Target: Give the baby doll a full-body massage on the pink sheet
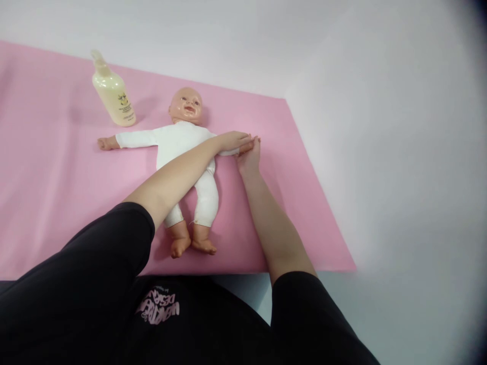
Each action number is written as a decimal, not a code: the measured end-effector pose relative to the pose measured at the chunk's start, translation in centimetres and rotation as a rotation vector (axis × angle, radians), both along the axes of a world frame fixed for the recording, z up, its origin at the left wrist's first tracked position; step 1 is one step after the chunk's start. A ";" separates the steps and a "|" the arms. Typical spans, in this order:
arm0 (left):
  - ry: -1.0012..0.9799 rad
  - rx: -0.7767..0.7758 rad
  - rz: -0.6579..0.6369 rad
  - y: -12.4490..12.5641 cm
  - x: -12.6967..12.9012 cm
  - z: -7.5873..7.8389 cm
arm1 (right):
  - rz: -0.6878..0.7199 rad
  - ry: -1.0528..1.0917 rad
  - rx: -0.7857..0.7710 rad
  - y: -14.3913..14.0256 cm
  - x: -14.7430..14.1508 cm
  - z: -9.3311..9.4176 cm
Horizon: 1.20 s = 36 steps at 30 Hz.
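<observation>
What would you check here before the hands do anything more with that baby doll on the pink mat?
1. The plastic baby doll in a white bodysuit lies flat on its back on the pink mat: ok.
2. Both hands meet at the doll's outstretched arm on the viewer's right; left hand reaches across the torso, right hand comes from below: ok.
3. Whether the fingers actually grip that arm: cannot tell, the hands hide it.
4. The doll's other arm lies stretched out, free: ok.
5. The pale yellow pump bottle stands upright, apart from the doll: ok.
6. The left forearm crosses the doll's body, hiding part of it: not ok for a clear view.
</observation>
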State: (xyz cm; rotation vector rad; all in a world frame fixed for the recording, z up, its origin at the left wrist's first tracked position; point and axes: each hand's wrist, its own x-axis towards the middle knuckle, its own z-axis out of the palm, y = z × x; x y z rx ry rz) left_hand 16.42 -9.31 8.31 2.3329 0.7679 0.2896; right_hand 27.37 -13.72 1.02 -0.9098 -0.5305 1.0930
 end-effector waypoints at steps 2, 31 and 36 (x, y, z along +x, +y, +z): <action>-0.003 0.031 0.007 0.3 0.1 0.0 | -0.006 0.018 0.008 0.3 0.0 -0.3; -0.645 0.208 0.552 -5.2 -16.3 -3.2 | -0.186 -0.444 -0.092 1.4 0.6 -2.1; -0.956 -0.320 0.936 -7.8 -20.7 -5.0 | -0.237 -0.635 -0.135 1.2 0.8 -1.9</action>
